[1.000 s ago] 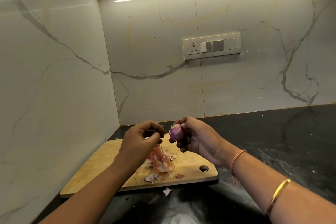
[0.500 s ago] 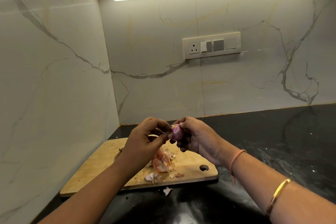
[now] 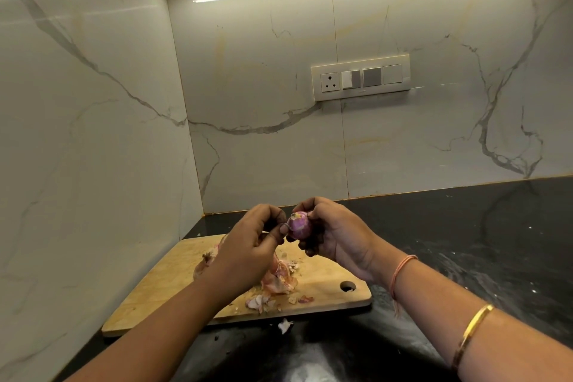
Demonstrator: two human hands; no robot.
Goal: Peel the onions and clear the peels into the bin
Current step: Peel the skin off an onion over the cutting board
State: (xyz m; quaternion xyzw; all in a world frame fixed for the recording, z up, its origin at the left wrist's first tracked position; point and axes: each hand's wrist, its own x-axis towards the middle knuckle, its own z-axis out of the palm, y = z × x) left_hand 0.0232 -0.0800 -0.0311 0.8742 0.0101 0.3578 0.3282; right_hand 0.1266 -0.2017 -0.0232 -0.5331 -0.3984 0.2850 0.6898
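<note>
While the onion (image 3: 299, 225) was held clear above the far end of the cutting board (image 3: 161, 298), it sat wholly in the right hand (image 3: 336, 236), whose fingers were curled round its right and under sides. Its purple left face was exposed. A pale end cap faced up and slightly left, so the long axis stood roughly upright, tilted toward the other hand.

The left hand (image 3: 248, 250) lay immediately to the onion's left, at the same height. Its thumb and forefinger were pinched together against that exposed flank, apparently on an edge of skin; the edge itself was too small to confirm.

Assessment: the next pull would run leftward and down, away from the right-hand hold and along the axis from the cap. The left hand was the working hand and the right only the anchor.

Peels (image 3: 279, 281) lay heaped on the board beneath the hands. One scrap (image 3: 284, 326) lay off the board on the dark countertop (image 3: 465, 242), just beside the near edge. No bin was in view, and clearing had not begun.
</note>
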